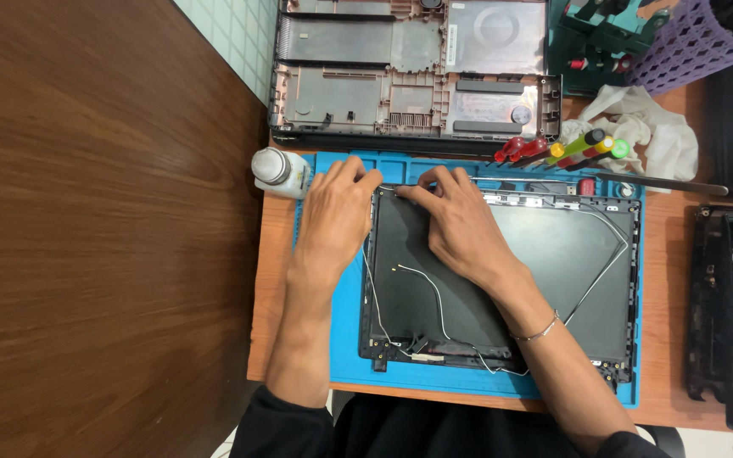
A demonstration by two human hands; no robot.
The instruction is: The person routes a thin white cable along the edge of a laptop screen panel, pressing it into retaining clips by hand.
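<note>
head view: both hands, left hand [332,216] and right hand [460,225], pinch the lid panel [545,254] corner.

Under the fingers of both hands, the laptop lid shell [545,271]: matt black plastic, smooth. Beneath it, blue work mat [341,339], matt, rubbery-looking. Just left of the left fingertips, white plastic bottle [280,172], slightly glossy. Beyond the fingers, crumpled white cloth [646,127]. Wood tabletop [103,254], smooth brown grain.

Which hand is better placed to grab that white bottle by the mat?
Probably the left hand: the white bottle lies just beside its fingers, while the right hand rests farther off on the dark laptop lid.
</note>
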